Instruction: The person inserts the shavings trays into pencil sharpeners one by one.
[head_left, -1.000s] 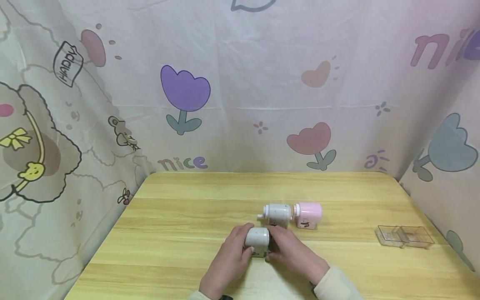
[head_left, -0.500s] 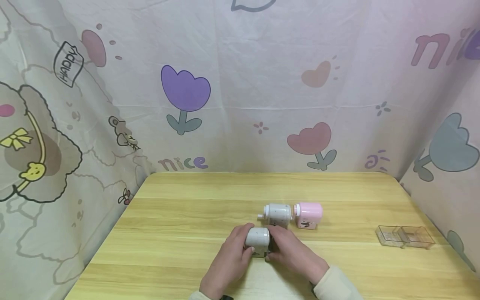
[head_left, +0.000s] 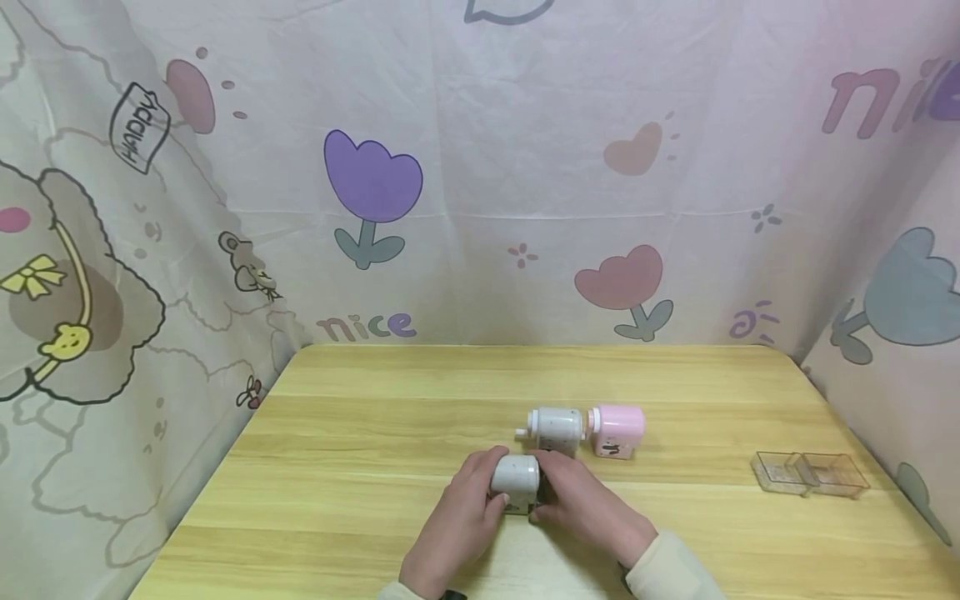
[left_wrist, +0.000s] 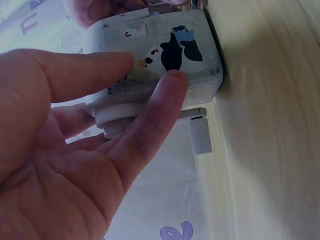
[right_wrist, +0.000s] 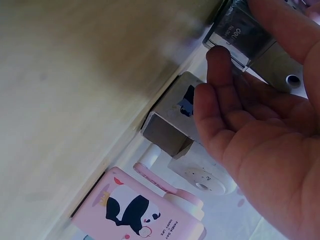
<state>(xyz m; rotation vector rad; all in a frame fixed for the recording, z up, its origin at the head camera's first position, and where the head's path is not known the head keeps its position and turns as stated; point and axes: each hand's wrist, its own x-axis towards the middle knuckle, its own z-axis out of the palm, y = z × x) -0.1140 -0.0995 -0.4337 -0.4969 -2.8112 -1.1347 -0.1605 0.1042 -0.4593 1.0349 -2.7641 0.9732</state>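
A grey-white crank pencil sharpener (head_left: pixel 516 475) with panda pictures stands near the table's front, between both hands. My left hand (head_left: pixel 461 517) grips its body; in the left wrist view the thumb and a finger press its printed side, above the white crank (left_wrist: pixel 201 135). On its right end, my right hand (head_left: pixel 592 504) pinches the dark see-through shavings drawer (right_wrist: pixel 235 32), with thumb and fingertips at the drawer's edges. Just behind stands a second grey sharpener (head_left: pixel 558 427), its drawer slot (right_wrist: pixel 167 134) hollow. Beside that one is a pink sharpener (head_left: pixel 618 429) with a panda.
Clear plastic drawer-like boxes (head_left: pixel 776 473) lie side by side toward the right edge of the wooden table (head_left: pixel 360 467). A printed cloth (head_left: pixel 487 167) hangs behind the table and along both sides.
Both hands and the held sharpener stay almost where they were. The other sharpeners and the clear boxes have not moved.
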